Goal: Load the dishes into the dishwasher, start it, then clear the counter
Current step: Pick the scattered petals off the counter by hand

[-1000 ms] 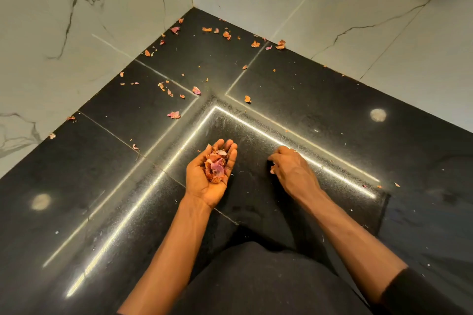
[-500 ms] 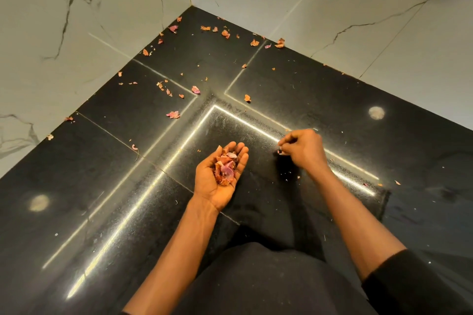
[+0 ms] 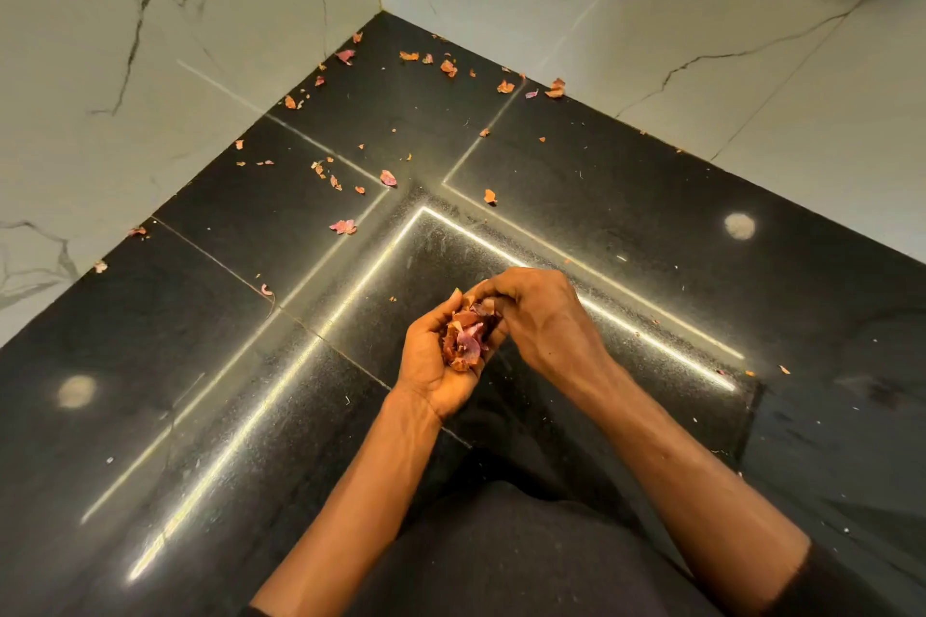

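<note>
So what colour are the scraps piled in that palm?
The scraps are purple-pink and orange-brown; the head view shows them best.

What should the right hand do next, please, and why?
Probably the right hand should lift away from the peels cupped in the left hand and reach for the loose peel just beyond, since many scraps lie scattered across the counter.

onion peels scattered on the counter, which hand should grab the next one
Right. The left hand is cupped palm up around the pile of peels and would likely spill it reaching. The right hand, fingers down over that pile, supports nothing and can probably reach the scattered peels on the counter.
</note>
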